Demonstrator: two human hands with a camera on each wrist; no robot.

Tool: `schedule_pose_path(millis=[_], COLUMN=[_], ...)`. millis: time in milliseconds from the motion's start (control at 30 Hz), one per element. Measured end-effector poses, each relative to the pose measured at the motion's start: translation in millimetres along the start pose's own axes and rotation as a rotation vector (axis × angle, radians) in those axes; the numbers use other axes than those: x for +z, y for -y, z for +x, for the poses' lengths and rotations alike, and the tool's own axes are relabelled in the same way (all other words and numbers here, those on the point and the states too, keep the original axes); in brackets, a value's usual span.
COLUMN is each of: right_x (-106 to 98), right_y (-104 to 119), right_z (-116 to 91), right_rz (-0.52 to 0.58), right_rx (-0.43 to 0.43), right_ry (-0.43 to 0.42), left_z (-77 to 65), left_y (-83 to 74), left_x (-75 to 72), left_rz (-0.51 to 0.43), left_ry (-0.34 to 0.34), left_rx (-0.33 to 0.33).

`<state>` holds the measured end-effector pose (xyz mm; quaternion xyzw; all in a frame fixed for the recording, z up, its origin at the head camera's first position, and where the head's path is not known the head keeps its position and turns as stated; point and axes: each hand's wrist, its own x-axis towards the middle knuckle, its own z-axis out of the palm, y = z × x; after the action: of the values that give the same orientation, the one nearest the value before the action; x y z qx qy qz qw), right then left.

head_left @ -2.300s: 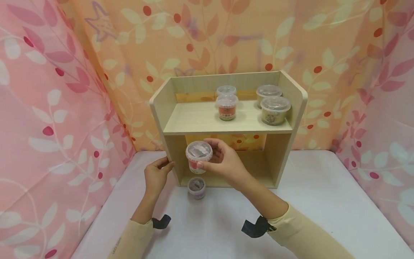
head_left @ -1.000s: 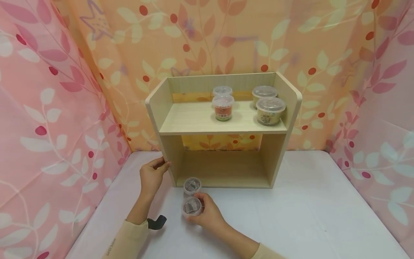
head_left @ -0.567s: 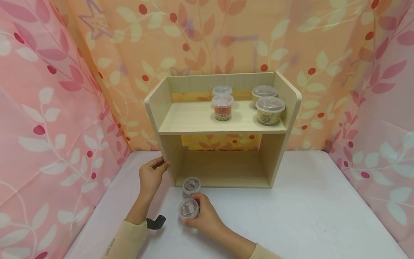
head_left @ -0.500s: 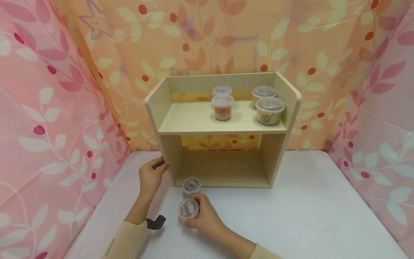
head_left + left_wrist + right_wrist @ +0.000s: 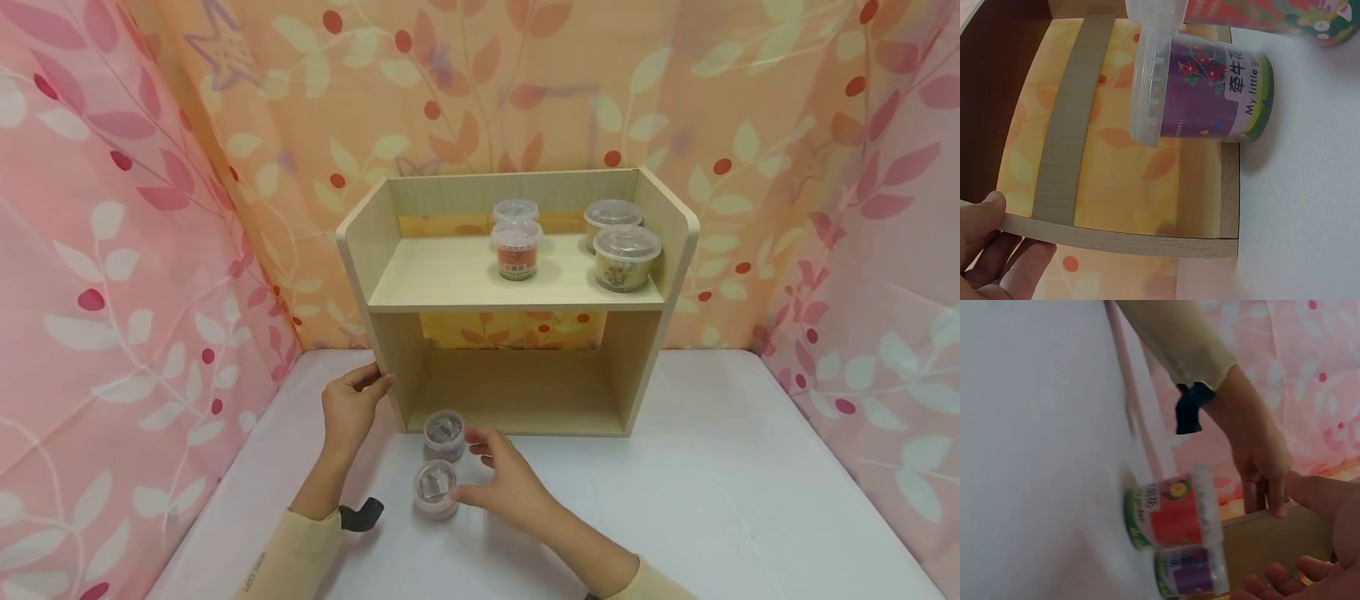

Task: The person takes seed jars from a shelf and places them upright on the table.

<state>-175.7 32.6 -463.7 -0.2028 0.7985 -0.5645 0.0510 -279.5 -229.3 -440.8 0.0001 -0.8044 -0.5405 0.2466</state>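
We've four tubs [image 5: 627, 271] on the shelf [image 5: 442, 279], two more toward the counter's [image 5: 712, 483] left edge: a red tub [image 5: 436, 490], a purple tub [image 5: 444, 433], both clear-lidded. Our right hand [image 5: 510, 485] is beside them, fingers parted, holding nothing; our left hand [image 5: 350, 412] pinches the shelf's side.

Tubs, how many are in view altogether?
6: a red tub and a purple tub on the table; a front middle tub, a rear middle tub, a front right tub and a rear right tub on the upper shelf. Others could hide behind these.
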Motion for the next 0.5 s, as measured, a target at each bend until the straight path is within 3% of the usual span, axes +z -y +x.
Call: schedule_pose_path(millis=[267,500], right_x=[-53.9,-92.7], right_y=[48.3,89.7], right_z=[-7.0,-8.9], right_rz=[0.06,-0.018], right_rx=[-0.095,-0.187], right_ry=[-0.047,-0.118], left_z=[0.4,-1.6], left_y=[2.3,4.2], left_x=[2.7,1.4], left_rz=[0.004,-0.02], left_ry=[-0.007,-0.005], left_rx=[-0.004,-0.001])
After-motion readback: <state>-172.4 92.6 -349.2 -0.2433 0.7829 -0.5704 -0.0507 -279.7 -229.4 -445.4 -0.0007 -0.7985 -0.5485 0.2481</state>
